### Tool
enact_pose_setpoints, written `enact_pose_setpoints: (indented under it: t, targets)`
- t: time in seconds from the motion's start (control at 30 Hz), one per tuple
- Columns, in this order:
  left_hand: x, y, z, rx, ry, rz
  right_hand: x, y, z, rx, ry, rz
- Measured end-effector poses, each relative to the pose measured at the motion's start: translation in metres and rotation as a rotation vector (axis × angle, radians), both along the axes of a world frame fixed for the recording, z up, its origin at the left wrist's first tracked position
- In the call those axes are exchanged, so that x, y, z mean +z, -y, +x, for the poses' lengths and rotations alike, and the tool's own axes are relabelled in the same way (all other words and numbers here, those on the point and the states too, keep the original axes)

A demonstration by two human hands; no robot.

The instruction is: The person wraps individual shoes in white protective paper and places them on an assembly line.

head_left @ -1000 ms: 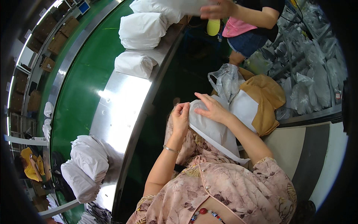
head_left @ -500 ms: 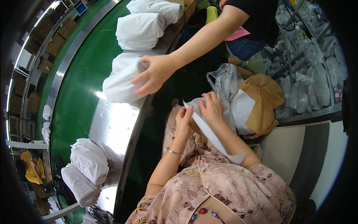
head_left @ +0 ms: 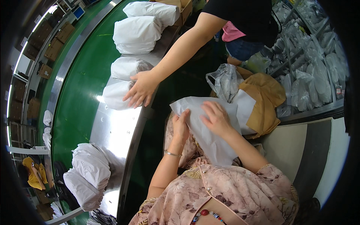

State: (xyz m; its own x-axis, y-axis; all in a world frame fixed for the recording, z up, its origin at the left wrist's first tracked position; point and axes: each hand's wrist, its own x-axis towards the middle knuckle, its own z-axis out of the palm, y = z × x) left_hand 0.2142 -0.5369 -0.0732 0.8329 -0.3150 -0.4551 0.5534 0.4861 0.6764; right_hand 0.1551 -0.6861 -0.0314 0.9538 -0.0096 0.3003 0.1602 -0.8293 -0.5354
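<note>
A thin white sheet point(head_left: 210, 146), paper-like and slightly see-through, is spread over my lap. My left hand point(head_left: 180, 125) pinches its left edge between thumb and fingers. My right hand point(head_left: 217, 119) lies over the sheet's upper part with fingers apart and a little blurred. Just beyond it, a clear plastic bag point(head_left: 225, 80) and a stack of white sheets point(head_left: 243, 107) in brown wrapping paper point(head_left: 267, 101) lie at my right.
Another person's hand point(head_left: 144, 88) touches a white wrapped bundle point(head_left: 116, 95) on the metal edge of the green conveyor point(head_left: 80, 108). More white bundles point(head_left: 137, 33) sit farther along; others point(head_left: 88, 168) sit nearer. A rack point(head_left: 315, 71) of plastic-bagged items stands at right.
The white sheet has turned from nearly edge-on to spread out flat. My right hand has moved slightly toward me over it. The other person's hand has shifted down beside the bundle.
</note>
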Motion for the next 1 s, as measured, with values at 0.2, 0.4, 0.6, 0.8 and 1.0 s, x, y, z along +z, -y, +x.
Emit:
enact_pose_setpoints:
  t: [0.2, 0.4, 0.6, 0.8, 1.0]
  targets:
    - [0.004, 0.006, 0.006, 0.054, -0.004, -0.072, -0.001, 0.001, -0.017, 0.042, -0.252, -0.267]
    - [0.02, 0.013, 0.01, 0.077, 0.04, -0.028, 0.012, -0.007, -0.004, 0.002, -0.225, -0.485]
    - [0.031, 0.012, 0.017, 0.061, 0.111, -0.031, 0.01, -0.008, 0.001, -0.003, -0.146, -0.545]
    - [0.081, 0.009, 0.009, 0.431, 0.92, 0.795, 0.037, 0.021, 0.032, -0.322, 0.004, -0.546]
    - [0.065, 0.032, -0.023, -0.055, 0.792, 0.449, 0.065, -0.019, 0.061, -0.453, 0.075, -0.465]
